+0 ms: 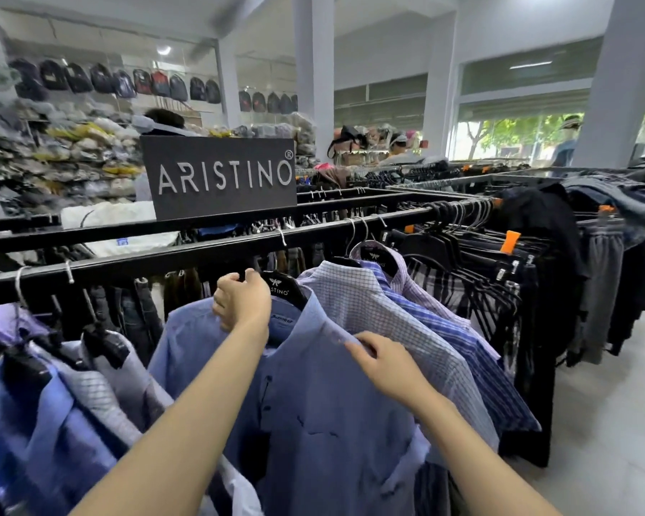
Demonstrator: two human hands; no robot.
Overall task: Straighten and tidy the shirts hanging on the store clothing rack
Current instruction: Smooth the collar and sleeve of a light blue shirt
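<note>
The left hand (241, 299) hides the blue shirt's (313, 404) collar (its hem is cut off below).

Clothing shop, retail floor. Long black rails (209, 251) packed with shirts (313, 404) on branded hangers (282, 288); dark trousers (537, 292) clipped on next rail, orange size tags (510, 242). Brand sign (220, 176) reading "ARISTINO" mounted above rack. Back wall hung with row of backpacks (123, 81); shelves (71, 150) below stacked with bagged folded garments. Mannequin in cap (566, 139) near bright shopfront window (507, 137). White pillars (315, 68), pale floor.
</note>
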